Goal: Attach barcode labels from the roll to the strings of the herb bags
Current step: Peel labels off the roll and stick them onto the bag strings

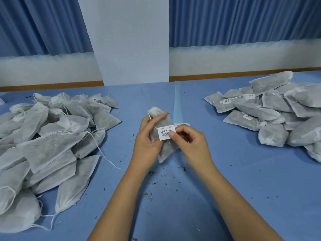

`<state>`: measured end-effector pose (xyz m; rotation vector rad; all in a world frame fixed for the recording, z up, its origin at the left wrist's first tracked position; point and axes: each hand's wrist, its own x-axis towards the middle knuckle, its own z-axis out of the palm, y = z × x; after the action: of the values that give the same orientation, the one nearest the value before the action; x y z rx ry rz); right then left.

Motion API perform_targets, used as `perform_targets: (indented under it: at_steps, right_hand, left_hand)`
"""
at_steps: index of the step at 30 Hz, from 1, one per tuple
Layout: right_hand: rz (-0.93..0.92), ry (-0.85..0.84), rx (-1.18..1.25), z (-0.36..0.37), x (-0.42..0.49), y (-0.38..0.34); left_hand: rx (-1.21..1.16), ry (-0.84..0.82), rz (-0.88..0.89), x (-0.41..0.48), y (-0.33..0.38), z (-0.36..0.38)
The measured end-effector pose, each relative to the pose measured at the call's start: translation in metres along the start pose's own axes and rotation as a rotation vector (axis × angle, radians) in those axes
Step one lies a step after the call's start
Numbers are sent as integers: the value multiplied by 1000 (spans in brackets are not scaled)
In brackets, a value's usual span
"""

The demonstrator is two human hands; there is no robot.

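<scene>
Clasping one herb bag [167,151] at centre frame with the left grip [147,136], fingers curling round its left edge, thumb lying across the front below the gathered top. Not managing to tell whether the bag's lower corner is touching the surface [225,188].

Pinching a white barcode label [165,132] with the right grip [189,141], thumb pressing on the label's lower right corner, other fingers curling in behind. Holding the label flat over the bag's front, just right of the left thumb.

Tracing a thin white string [150,119] running from the bag's neck down to the label's left edge, with a small loop showing just under the label. Not managing to tell whether label and string are already sticking together.

Spotting a strip of further labels [178,124] peeking out just behind the right grip, with pale backing tape [177,101] running up-frame along the surface.

Noting a left heap [48,136] of bags with loose strings trailing, and a right heap [278,115], several there carrying white labels. Noting herb crumbs [152,183] scattering below the hands. Noting blue curtains [243,18] and a white pillar [125,40] filling the top of the frame.
</scene>
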<state>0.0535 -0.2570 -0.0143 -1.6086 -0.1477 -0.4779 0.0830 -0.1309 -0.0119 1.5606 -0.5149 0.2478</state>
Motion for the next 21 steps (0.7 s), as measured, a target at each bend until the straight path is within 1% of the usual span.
perform_targets:
  at_steps: [6,11,13,18,21]
  right_hand:
    - [23,-10,-65,0,1,5]
    - [-33,41,-204,0,1,8]
    - [-62,39,-239,0,0,7]
    - [-76,15,-135,-2,-1,1]
    - [-58,29,-131,-4,0,2]
  left_hand:
    - [-37,-116,3,-3,2,-2]
    - [-61,-193,31,-3,3,-3]
    - [-97,-189,18,-3,3,-2]
    - [-188,-86,-49,-1,2,-4]
    - [-248,-45,-57,0,0,-6]
